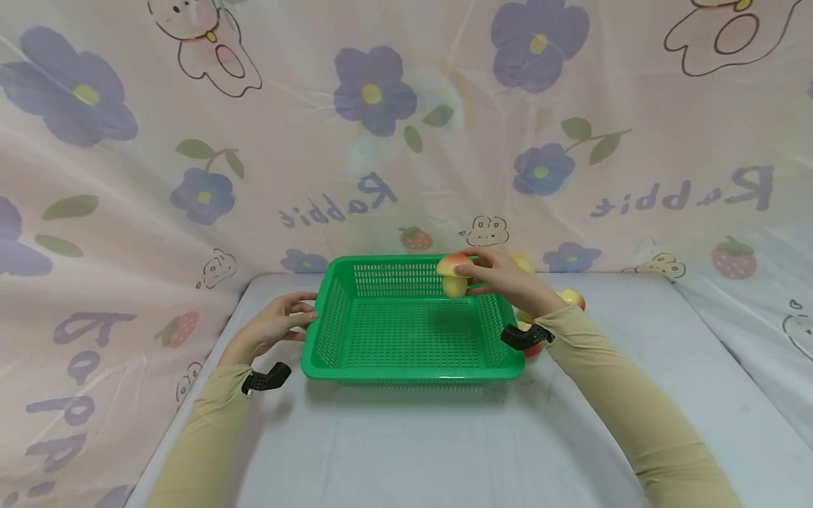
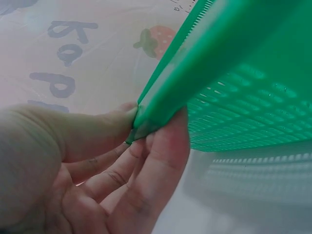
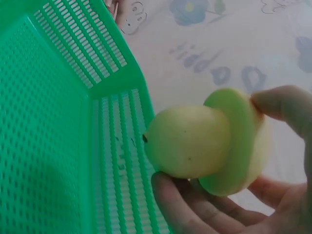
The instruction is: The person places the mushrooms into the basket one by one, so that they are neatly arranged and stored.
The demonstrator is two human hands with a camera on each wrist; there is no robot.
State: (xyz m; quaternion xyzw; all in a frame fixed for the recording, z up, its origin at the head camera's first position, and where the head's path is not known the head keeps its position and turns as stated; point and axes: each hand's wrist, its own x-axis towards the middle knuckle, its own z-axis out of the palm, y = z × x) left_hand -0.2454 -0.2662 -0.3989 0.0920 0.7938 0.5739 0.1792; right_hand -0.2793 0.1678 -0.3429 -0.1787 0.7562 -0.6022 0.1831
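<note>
A green plastic basket (image 1: 413,374) with slotted walls stands on the table, its bottom bare. My left hand (image 1: 282,321) is at its left side. In the left wrist view, that hand's thumb and fingers (image 2: 163,165) pinch the basket's rim (image 2: 161,105). Over the basket's right back part, my right hand (image 1: 502,275) holds a toy mushroom (image 1: 454,271) with a reddish-yellow cap and a pale yellow stem. Seen from the right wrist, the mushroom's stem (image 3: 187,141) points toward the basket and the thumb and fingers grip around the cap.
Right of the basket, partly hidden by my right forearm, lie several red and yellow pieces, among them a round one (image 1: 571,298), a yellow one (image 1: 524,262) and a red one (image 1: 533,349). A white cloth covers the table (image 1: 406,451); a patterned curtain (image 1: 406,162) hangs behind.
</note>
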